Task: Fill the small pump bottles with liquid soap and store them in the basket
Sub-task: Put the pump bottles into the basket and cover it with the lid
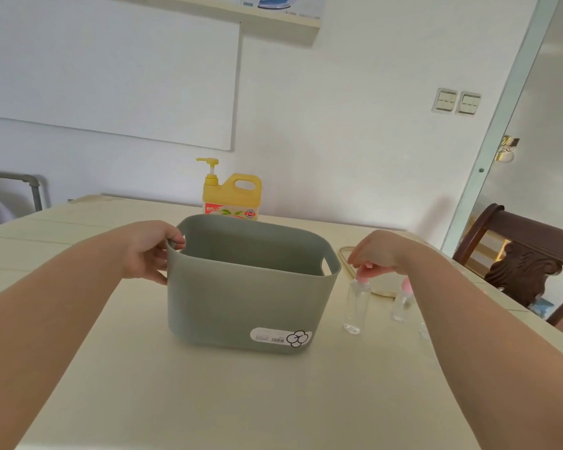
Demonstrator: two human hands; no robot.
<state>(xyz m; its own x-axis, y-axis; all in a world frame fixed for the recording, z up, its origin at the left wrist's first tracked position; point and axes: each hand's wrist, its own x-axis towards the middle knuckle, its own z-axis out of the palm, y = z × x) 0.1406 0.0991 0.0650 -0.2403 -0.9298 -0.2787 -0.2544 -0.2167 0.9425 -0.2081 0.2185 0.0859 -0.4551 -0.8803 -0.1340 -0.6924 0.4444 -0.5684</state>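
two clear pump bottles (357, 305) (pink tops), right hand (376, 254) pinching one, left hand (150, 251) gripping one basket (241, 293)

The basket (251, 300) carries a white sticker (281, 337) on its near wall with a barcode and a black flower-like outline, its print too small to read. The yellow soap jug (233, 196) has a red label with characters too blurred to make out.
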